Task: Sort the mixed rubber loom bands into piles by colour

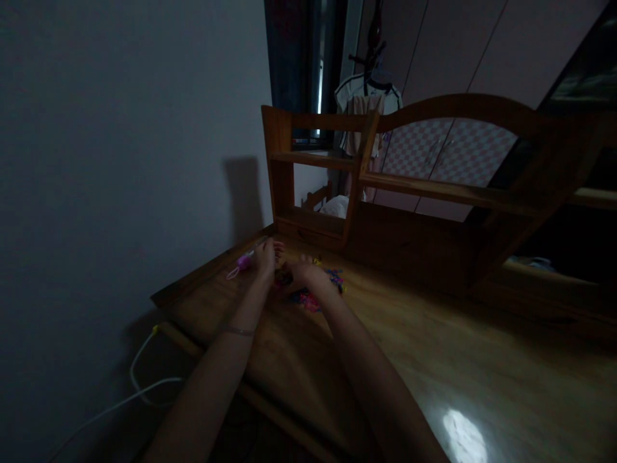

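Dim room, wooden desk (395,341) against a pale wall (144,148). Both bare hands over the far left part of the desktop, close beside each other; whether they touch, cannot tell.

Left hand (265,258): raised a little, fingers loosely parted and pointing right, nothing seen in it. Thin bracelet (240,331) around the forearm near the wrist.

Right hand (305,272): bent over the near left side of a pile of small colourful pieces (311,300), fingers angled down toward the left hand. Fingertips lost in shadow; cannot tell whether they are closed on a piece. Dark and yellowish bits show between the two hands, too blurred to name.

The pile lies on the desktop around and beneath the right hand: pink and red nearest the viewer, blue and purple to the right, some yellow at the far side. Left of the left hand, a purple item (245,262) with a pale pink loop lies flat near the wall.

Wooden shelf unit (313,225) along the desk's back edge. Beyond it, a shirt (349,90) on a dark coat stand (373,38), and a wardrobe (419,148) with pink-and-white checkered panels. White cable (137,400) hangs below the desk's left corner. Bright glare on the desktop, lower right.
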A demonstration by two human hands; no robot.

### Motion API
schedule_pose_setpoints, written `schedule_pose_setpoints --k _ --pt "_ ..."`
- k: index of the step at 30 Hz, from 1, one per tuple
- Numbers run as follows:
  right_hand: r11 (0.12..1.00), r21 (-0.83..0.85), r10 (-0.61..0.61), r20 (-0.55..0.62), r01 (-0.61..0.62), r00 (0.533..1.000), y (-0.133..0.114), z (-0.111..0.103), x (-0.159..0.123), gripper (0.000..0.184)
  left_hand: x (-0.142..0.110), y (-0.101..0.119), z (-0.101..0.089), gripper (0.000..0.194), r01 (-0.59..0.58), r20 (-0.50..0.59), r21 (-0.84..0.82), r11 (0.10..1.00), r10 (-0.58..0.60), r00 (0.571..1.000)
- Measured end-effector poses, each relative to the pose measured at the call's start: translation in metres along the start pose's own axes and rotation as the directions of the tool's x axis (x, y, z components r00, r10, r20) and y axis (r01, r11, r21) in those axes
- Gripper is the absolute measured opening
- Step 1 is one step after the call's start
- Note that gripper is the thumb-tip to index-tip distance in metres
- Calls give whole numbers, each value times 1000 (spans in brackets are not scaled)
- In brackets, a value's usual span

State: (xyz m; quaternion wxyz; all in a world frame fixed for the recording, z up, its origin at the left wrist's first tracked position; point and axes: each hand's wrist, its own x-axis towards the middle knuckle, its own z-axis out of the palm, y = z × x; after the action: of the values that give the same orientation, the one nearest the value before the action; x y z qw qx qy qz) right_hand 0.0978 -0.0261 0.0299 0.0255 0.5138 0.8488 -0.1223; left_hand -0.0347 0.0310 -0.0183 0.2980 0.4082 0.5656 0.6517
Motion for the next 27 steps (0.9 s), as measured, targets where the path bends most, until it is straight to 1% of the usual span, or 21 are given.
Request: schedule_pose_setpoints --k 2,7,9,13,17,19,20,22,25,27 --pt "998 21 -51 -27 51 998 2 4 6 90 -2 2 0 37 11 -12 -27 1000 -12 1000" --pt "981 68 -181 -50 184 982 14 -5 13 40 -5 7 1 33 28 -19 -63 998 -29 999" --pt "976 79 -197 -86 204 977 19 -11 13 30 -5 8 1 34 38 -24 -71 997 -40 999" --pt "970 110 -194 -180 215 964 30 -28 8 23 -3 6 2 35 55 -32 -93 994 -58 998" --pt "962 150 -183 -267 228 946 40 -49 -5 23 -1 1 2 34 48 -26 -110 993 -51 998" --pt "958 167 -178 -284 232 942 44 -56 -11 24 -1 0 2 35 49 -22 -111 993 -52 998" --pt "957 174 -176 -279 230 944 45 -59 -13 25 -1 0 2 35 51 -21 -111 993 -54 998" --pt "956 191 -175 -234 222 956 46 -60 -16 27 -1 0 2 36 55 -19 -110 992 -58 998" --pt "957 213 -180 -104 199 978 45 -59 -14 32 -2 2 2 34 57 -17 -100 993 -59 998" --pt "958 222 -181 -15 180 983 44 -58 -14 31 -3 3 2 33 53 -15 -88 995 -54 998"
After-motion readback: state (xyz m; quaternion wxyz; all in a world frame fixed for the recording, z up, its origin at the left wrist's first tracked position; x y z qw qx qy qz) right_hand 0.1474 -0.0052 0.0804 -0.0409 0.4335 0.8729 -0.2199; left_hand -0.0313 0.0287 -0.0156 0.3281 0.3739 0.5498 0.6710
